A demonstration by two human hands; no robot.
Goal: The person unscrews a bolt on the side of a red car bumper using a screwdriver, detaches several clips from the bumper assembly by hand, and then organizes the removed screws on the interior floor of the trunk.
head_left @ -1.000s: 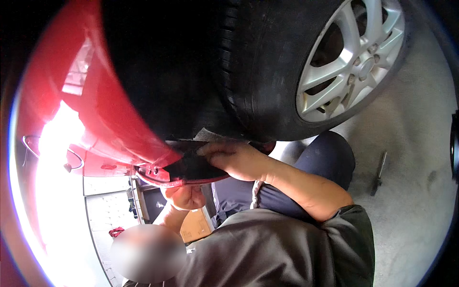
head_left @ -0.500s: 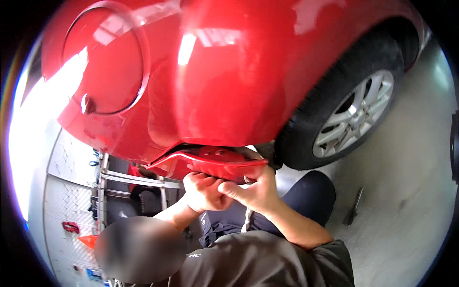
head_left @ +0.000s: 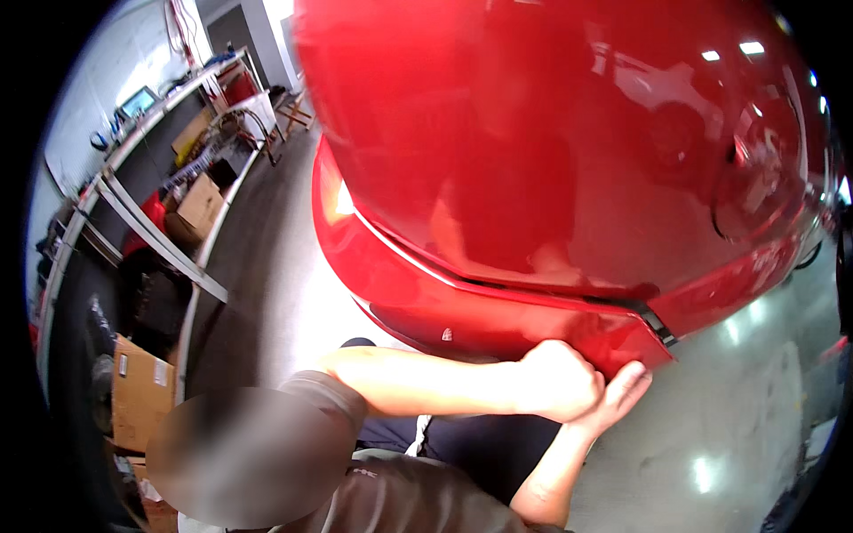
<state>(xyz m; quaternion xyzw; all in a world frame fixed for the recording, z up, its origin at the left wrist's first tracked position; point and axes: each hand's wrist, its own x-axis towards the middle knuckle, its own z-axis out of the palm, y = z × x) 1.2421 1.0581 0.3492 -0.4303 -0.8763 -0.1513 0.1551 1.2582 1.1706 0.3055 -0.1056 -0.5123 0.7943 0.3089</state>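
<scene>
A glossy red car (head_left: 515, 178) fills the upper middle and right. Along its lower side runs a red bumper (head_left: 506, 329), and a dark gap (head_left: 653, 322) separates the bumper's right end from the body panel. My left hand (head_left: 560, 382) is closed against the lower edge near that end, its arm reaching across from the left. Just beside it, my right hand (head_left: 622, 395) grips the same edge from below, partly overlapped by the left. Its fingertips show against the red surface; what lies under the palms is hidden.
At the left stands a long white-framed shelf bench (head_left: 164, 240) holding cardboard boxes (head_left: 200, 209) and loose parts. Another cardboard box (head_left: 142, 391) sits lower down. Shiny grey floor (head_left: 711, 417) stretches to the right, and a lit lamp (head_left: 342, 197) shines on the car's left corner.
My view has swung round from the wheel and round fuel flap to the bumper's face. Both hands now appear farther right, still at the bumper's end, and the gap beside it shows.
</scene>
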